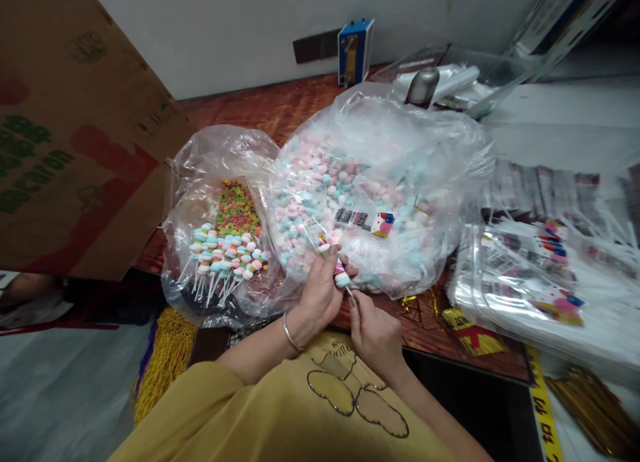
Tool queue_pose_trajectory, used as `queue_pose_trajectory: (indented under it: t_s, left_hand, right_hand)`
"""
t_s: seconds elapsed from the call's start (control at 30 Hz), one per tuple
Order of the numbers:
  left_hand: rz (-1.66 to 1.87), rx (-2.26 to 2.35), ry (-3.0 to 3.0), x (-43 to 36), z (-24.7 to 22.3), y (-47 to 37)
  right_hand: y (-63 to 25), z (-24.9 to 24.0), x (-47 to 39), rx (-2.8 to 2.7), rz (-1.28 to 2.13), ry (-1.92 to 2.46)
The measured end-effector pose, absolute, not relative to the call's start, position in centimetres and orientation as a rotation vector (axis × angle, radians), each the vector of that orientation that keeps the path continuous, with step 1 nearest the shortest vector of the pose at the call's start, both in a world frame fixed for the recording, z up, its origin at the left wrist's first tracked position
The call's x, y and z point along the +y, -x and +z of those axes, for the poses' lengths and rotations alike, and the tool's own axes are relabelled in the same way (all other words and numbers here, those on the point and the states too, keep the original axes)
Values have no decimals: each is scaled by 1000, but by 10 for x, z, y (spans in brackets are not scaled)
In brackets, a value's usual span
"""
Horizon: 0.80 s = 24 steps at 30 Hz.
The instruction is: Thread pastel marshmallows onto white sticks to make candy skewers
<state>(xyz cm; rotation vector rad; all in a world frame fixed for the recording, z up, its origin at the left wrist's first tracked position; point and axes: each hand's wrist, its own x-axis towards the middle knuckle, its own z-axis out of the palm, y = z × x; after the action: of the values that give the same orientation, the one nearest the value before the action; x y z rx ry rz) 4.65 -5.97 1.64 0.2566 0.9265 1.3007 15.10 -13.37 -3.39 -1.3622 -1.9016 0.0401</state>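
Note:
My left hand [320, 289], with a bangle at its wrist, is closed round a small clear printed wrapper [315, 233] with a marshmallow lollipop [343, 280] in it or against it. Just below, the fingers of my right hand [373, 329] pinch the lollipop's white stick. Both hands are in front of a large clear bag [440, 249] full of pink, white and blue marshmallows [300, 175]. A flat printed wrapper [365, 221] lies on that bag. To the left, several marshmallow lollipops [227, 252] rest in an open plastic bag [175, 249] beside small colourful ring candies [235, 205].
A big cardboard box [75, 135] stands at the left. Stacks of printed wrappers [530, 269] and finished-looking packed sticks [595, 222] cover the right side. A blue device [355, 52] stands against the wall. Gold ties [595, 409] lie at the lower right.

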Motion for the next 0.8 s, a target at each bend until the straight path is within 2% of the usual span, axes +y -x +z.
queue_pose_trajectory:
  t_s: [0.2, 0.27, 0.37, 0.47, 0.57, 0.67, 0.73, 0.8]
  left_hand:
    - [1324, 933, -231, -51, 23, -38]
    - [1322, 918, -238, -44, 27, -34]
    - [1305, 847, -250, -36, 29, -32]
    - [1293, 727, -242, -32, 29, -34]
    - [1247, 638, -248, -32, 27, -39]
    - [1215, 641, -284, -35, 25, -46]
    - [1227, 711, -301, -38, 24, -51]
    - [1249, 810, -290, -39, 24, -54]
  right_hand:
    - [-154, -28, -130, -1878, -62, 1342]
    - [-156, -28, -130, -1807, 92, 1350]
    - [-157, -24, -132, -1468, 821, 1317]
    - [-156, -16, -133, -846, 1643, 1037]
    - [-155, -11, -133, -499, 1940, 773]
    - [-154, -15, -131, -674, 1779, 919]
    - [-155, -22, -127, -1054, 1353, 1177]
    - [-159, -30, -123, -1475, 736, 1367]
